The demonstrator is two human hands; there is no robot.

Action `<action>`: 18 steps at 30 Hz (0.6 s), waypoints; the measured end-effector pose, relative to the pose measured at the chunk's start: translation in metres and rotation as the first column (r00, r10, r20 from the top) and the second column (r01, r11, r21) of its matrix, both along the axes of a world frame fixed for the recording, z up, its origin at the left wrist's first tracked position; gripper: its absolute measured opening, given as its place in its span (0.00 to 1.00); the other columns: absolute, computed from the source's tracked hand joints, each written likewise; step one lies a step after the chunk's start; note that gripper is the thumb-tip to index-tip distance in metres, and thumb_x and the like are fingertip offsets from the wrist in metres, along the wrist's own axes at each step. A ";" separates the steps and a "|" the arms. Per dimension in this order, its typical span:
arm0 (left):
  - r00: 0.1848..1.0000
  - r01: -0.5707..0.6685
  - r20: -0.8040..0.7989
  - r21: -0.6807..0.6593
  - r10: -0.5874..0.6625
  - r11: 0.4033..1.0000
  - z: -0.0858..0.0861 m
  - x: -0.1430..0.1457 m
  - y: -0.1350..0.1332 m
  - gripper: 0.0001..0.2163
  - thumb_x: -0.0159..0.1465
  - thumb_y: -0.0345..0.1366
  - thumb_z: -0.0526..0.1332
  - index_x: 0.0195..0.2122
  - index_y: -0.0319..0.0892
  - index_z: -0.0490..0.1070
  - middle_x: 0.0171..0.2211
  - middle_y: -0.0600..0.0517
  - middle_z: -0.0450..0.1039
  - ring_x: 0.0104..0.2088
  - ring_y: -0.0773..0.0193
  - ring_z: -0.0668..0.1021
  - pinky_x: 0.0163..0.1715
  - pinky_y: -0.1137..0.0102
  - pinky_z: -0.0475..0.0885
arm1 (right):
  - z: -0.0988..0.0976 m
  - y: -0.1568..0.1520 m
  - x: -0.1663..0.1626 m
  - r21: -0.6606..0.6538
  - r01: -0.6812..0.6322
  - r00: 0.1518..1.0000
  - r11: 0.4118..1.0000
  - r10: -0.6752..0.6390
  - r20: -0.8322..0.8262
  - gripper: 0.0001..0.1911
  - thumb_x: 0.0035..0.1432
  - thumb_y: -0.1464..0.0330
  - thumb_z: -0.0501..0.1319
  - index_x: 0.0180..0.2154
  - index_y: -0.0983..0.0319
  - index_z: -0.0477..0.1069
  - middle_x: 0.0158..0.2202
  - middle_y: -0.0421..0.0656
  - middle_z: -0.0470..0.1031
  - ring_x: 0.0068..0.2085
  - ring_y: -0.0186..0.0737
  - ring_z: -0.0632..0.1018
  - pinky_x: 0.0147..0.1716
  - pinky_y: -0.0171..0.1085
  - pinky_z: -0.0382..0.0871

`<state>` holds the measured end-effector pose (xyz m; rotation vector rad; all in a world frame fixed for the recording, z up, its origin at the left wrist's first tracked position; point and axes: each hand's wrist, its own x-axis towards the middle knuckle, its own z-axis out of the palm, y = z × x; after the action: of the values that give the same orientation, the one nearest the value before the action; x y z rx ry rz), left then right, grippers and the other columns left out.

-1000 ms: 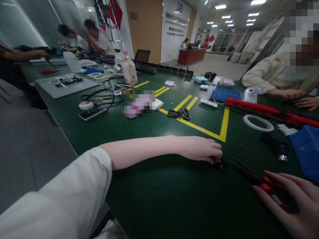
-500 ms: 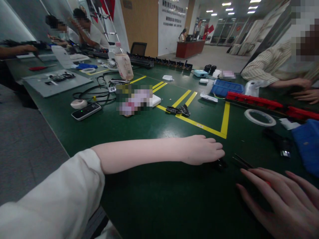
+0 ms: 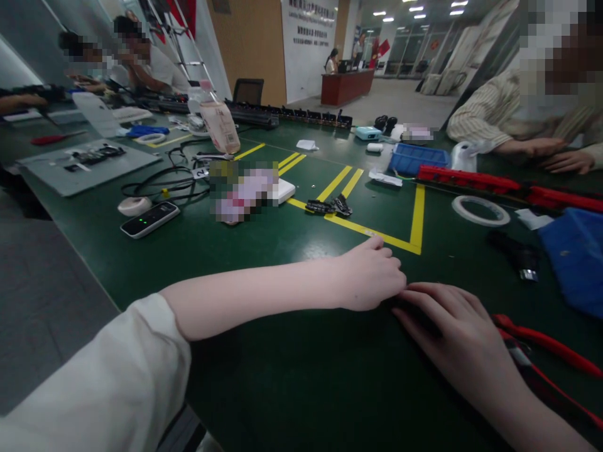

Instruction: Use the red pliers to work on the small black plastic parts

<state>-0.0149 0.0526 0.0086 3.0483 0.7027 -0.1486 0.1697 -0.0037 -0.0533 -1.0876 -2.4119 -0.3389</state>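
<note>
Over the green table (image 3: 292,383), my left hand (image 3: 370,274) reaches in from the left with its fingers curled down and their tips hidden. My right hand (image 3: 452,323) comes in from the right, and its thumb and index finger close in at the left hand's fingertips. Whatever lies between the two hands is covered by the fingers. Beside my right wrist rests a red-handled tool (image 3: 549,342), its working end hidden behind the hand. Beyond the hands, small black parts (image 3: 330,205) lie on the yellow tape lines.
At the right are a blue bin (image 3: 575,263), a white tape roll (image 3: 480,211), a black cylindrical object (image 3: 516,254) and a red strip (image 3: 471,180). A phone (image 3: 247,196), cables (image 3: 164,182) and a bottle (image 3: 220,127) stand left of centre. Another person's hands (image 3: 551,154) rest across the table.
My right hand has moved left and forward to meet my left hand, uncovering the red-handled tool. My left hand's fingers have curled in more. The view has shifted slightly.
</note>
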 end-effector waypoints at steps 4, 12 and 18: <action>1.000 0.026 -0.012 0.042 -0.026 0.999 -0.006 0.001 0.001 0.06 0.63 0.31 0.58 0.36 0.35 0.73 0.35 0.44 0.77 0.37 0.56 0.76 0.45 0.61 0.60 | 0.001 -0.002 -0.001 -0.059 0.007 1.000 0.998 -0.009 -0.029 0.09 0.61 0.66 0.55 0.42 0.62 0.69 0.40 0.47 0.74 0.40 0.43 0.75 0.39 0.44 0.69; 0.998 0.026 -0.062 0.062 -0.022 0.998 -0.016 0.003 0.003 0.10 0.64 0.36 0.59 0.40 0.33 0.69 0.29 0.44 0.78 0.31 0.58 0.79 0.37 0.66 0.63 | 0.005 -0.003 -0.003 -0.136 0.029 0.998 0.990 -0.036 -0.049 0.11 0.62 0.67 0.53 0.44 0.62 0.69 0.40 0.47 0.75 0.40 0.44 0.76 0.39 0.45 0.70; 0.997 0.072 -0.008 0.044 -0.071 0.996 -0.007 -0.002 0.009 0.06 0.64 0.34 0.58 0.38 0.36 0.69 0.29 0.49 0.77 0.31 0.61 0.78 0.37 0.66 0.63 | 0.005 -0.004 -0.002 -0.154 0.037 0.998 0.987 -0.044 -0.046 0.10 0.61 0.70 0.54 0.44 0.63 0.69 0.40 0.47 0.74 0.41 0.44 0.75 0.40 0.45 0.70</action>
<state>-0.0171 0.0621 0.0018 3.1185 0.6055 -0.1449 0.1673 -0.0076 -0.0483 -1.1985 -2.4064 -0.1392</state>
